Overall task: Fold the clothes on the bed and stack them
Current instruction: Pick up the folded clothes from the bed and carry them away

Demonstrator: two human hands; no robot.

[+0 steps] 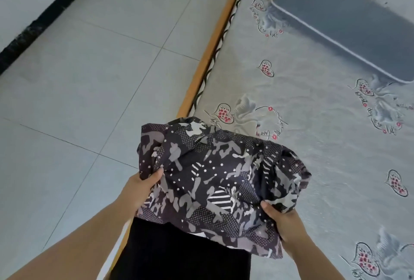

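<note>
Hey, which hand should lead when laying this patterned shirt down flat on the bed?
Probably the right hand. It grips the shirt on the side already over the mattress, while the left hand holds the edge out near the bed frame and floor.

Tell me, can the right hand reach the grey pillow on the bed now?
Probably not at once. The right hand grips the patterned garment, as does the left hand, and the grey pillow lies far up the bed, though nothing blocks the way.

grey pillow (pixel 349 26) lies on the bed (pixel 291 91) (heart-patterned mattress).
</note>
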